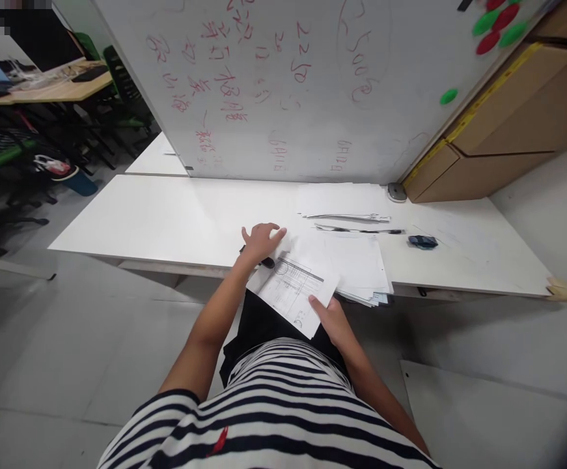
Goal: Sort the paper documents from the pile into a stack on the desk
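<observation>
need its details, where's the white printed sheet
In the head view, the white printed sheet sits below centre in the right hand, left of the white paper stack.

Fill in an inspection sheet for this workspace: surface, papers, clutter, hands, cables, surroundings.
Surface: white table, brown covering on its right corner.
Job's things: printed sheet at the near edge; paper stack to its right, edges uneven.
Clutter: slim dark strip and small dark blue object, both on the table.
Hands: right hand holds the printed sheet; left hand is at the near edge, dark object beside it, grip unclear.
Cables: nothing seen near the hands.
Surroundings: whiteboard with red writing behind, cardboard boxes right, desk far left.
</observation>
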`<act>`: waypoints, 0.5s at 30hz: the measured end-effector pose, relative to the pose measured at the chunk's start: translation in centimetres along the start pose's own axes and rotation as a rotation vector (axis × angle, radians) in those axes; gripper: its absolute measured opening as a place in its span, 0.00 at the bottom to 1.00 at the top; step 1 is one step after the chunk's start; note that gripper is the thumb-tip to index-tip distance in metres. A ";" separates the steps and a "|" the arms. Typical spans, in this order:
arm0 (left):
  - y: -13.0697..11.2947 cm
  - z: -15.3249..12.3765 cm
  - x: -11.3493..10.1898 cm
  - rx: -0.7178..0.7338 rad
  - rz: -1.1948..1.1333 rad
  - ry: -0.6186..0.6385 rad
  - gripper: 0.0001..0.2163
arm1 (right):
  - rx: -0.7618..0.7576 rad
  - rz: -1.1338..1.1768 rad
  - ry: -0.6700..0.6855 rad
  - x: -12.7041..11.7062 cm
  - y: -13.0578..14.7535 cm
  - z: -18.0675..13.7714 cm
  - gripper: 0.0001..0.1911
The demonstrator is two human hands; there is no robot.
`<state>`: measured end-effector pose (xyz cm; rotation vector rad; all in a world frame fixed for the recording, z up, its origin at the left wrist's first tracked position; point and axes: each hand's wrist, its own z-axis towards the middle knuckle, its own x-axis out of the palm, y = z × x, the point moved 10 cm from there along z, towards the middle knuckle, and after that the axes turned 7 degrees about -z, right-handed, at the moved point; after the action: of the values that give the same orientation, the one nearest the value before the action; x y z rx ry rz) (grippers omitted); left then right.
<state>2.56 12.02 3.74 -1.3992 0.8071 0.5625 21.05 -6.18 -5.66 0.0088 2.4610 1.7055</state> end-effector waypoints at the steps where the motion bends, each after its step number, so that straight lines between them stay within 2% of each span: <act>1: -0.3 0.1 0.8 0.006 0.080 -0.047 0.21 | -0.020 -0.025 -0.009 -0.1 0.3 -0.1 0.25; 4: -1.6 -0.3 2.7 0.133 0.232 -0.170 0.20 | -0.054 -0.099 -0.023 -0.1 1.2 -0.4 0.24; 6: -2.0 -0.7 2.8 0.204 0.241 -0.237 0.20 | -0.057 -0.128 -0.019 0.0 1.6 -0.4 0.24; 10: -1.5 -1.1 0.5 0.210 0.074 -0.319 0.19 | -0.036 -0.150 -0.019 0.2 1.9 -0.5 0.23; 13: -1.0 -2.0 -2.2 0.293 -0.107 -0.356 0.19 | -0.035 -0.110 0.017 0.2 2.1 -0.6 0.22; 15: -0.3 -2.7 -3.1 0.372 -0.109 -0.316 0.18 | -0.051 -0.063 0.093 0.7 2.4 -0.6 0.22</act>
<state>0.43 9.64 6.42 -0.9755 0.5430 0.5032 20.09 -5.82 -3.32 -0.1554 2.4529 1.7803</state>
